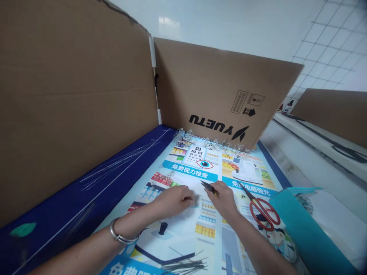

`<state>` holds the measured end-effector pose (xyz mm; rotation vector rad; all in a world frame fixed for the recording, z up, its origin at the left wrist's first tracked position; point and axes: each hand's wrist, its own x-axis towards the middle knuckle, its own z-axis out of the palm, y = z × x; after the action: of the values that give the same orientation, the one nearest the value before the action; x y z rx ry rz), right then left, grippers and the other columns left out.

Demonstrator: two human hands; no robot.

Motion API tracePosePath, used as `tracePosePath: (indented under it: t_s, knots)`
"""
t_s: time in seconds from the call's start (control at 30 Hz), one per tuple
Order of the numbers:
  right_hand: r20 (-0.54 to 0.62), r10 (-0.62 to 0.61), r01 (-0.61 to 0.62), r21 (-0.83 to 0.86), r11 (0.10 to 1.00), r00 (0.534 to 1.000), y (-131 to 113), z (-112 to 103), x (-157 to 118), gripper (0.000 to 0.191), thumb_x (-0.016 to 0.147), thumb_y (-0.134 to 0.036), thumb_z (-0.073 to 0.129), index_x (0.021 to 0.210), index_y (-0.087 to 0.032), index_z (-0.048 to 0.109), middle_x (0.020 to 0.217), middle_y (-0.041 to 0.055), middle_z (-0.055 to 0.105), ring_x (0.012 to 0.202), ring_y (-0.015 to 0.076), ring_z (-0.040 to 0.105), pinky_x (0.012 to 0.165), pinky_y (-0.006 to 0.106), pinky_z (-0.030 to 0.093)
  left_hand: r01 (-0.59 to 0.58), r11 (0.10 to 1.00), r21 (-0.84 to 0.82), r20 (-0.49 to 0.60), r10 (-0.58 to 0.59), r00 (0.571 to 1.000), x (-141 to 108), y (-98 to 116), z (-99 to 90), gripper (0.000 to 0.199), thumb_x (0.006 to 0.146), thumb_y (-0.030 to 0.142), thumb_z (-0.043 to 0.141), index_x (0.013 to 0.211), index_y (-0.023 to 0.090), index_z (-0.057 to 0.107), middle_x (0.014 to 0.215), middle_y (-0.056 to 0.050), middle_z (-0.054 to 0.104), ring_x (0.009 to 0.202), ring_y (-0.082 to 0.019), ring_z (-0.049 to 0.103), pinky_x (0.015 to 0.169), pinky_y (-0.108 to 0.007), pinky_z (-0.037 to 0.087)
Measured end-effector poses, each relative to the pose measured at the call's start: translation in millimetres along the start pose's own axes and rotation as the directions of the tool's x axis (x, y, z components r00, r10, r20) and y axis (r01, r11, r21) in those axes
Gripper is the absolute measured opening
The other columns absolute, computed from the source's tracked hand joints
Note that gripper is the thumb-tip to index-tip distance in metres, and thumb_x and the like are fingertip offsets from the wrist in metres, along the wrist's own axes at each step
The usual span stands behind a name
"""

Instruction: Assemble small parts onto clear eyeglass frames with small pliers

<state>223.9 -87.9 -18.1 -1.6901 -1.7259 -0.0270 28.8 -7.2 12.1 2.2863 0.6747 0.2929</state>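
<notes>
My left hand (176, 200), with a silver bangle (122, 236) on its wrist, is closed in a pinch. A thin curved wire (200, 198) extends from its fingertips toward the right hand; its far end is too fine to follow. My right hand (222, 196) is wrapped round a pair of small pliers (210, 187) with dark jaws, which point up and left. The jaws look free of the wire. Scissors with red handles (265, 214) lie just right of that hand. Beyond the left hand are a few small clear pieces on wires (169, 175).
A printed poster (210, 240) covers the dark blue table (114, 179). Cardboard panels (200, 76) wall the left and back. Clear wired pieces (212, 144) line the back. Dark wire lengths (189, 266) lie in front. A turquoise box (309, 233) stands right, a green leaf shape (23, 229) left.
</notes>
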Motion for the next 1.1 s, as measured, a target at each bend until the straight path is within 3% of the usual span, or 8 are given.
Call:
tracePosePath:
  t_s: [0.2,0.37,0.6,0.73,0.83,0.93,1.1]
  knots:
    - [0.01,0.037,-0.037,-0.034,0.999,0.999,1,-1,-1,0.01,0.078,-0.029,0.054,0.075,-0.021,0.06,0.068,0.0,0.056,0.071,0.0141,0.051,0.064,0.025,0.039,0.012,0.991,0.133,-0.018,-0.01,1.0,3,8,6.0,0.019,0.076,0.03,0.047,0.076,0.02,0.063,0.078,-0.003,0.059,0.071,-0.016,0.054,0.063,-0.022,0.037]
    - [0.025,0.057,-0.055,-0.068,0.996,0.998,2,-3,-1,0.011,0.078,-0.028,0.054,0.072,-0.02,0.059,0.068,-0.0003,0.055,0.07,0.0135,0.051,0.062,0.024,0.037,0.117,0.962,0.247,-0.143,-0.084,0.986,17,12,22.3,0.016,0.075,0.033,0.05,0.08,0.019,0.058,0.081,-0.003,0.057,0.073,-0.016,0.054,0.06,-0.023,0.035]
    - [0.028,0.05,-0.048,-0.072,0.996,0.998,4,-3,-2,0.008,0.075,-0.025,0.057,0.069,-0.02,0.058,0.065,-0.0016,0.054,0.068,0.0128,0.05,0.061,0.023,0.035,0.097,0.875,0.475,-0.145,-0.031,0.989,22,20,38.9,0.02,0.084,0.02,0.035,0.081,0.018,0.055,0.084,-0.006,0.056,0.078,-0.019,0.055,0.066,-0.028,0.038]
    - [0.025,0.049,-0.047,-0.071,0.996,0.998,5,-3,-2,0.009,0.076,-0.026,0.056,0.069,-0.021,0.059,0.064,-0.0016,0.053,0.067,0.0129,0.05,0.06,0.023,0.035,0.065,0.859,0.509,-0.142,0.009,0.99,19,21,41.3,0.021,0.084,0.015,0.032,0.085,0.016,0.053,0.086,-0.009,0.057,0.082,-0.021,0.055,0.07,-0.031,0.038]
    - [0.014,0.052,-0.051,-0.071,0.996,0.999,5,-3,-2,0.008,0.076,-0.026,0.056,0.071,-0.021,0.059,0.066,-0.0009,0.054,0.068,0.0135,0.05,0.061,0.023,0.035,0.146,0.913,0.38,-0.198,-0.074,0.977,17,14,36.3,0.02,0.085,0.02,0.03,0.086,0.016,0.049,0.081,-0.008,0.058,0.074,-0.02,0.056,0.064,-0.029,0.038]
    - [0.005,0.059,-0.059,-0.074,0.996,0.998,5,-4,-2,0.008,0.078,-0.026,0.054,0.073,-0.021,0.058,0.068,-0.0001,0.055,0.07,0.0142,0.05,0.062,0.024,0.036,0.157,0.984,0.082,-0.239,-0.134,0.962,16,4,27.0,0.016,0.084,0.024,0.033,0.085,0.019,0.048,0.071,-0.002,0.057,0.065,-0.016,0.055,0.06,-0.024,0.038]
    - [0.01,0.035,-0.033,-0.106,0.994,0.999,2,-5,-2,0.006,0.076,-0.023,0.054,0.074,-0.021,0.058,0.07,0.0004,0.055,0.072,0.0149,0.049,0.065,0.025,0.037,0.097,0.941,-0.325,-0.218,-0.174,0.96,17,-8,16.1,0.02,0.081,0.028,0.039,0.091,0.018,0.053,0.065,0.002,0.055,0.055,-0.01,0.053,0.056,-0.02,0.04]
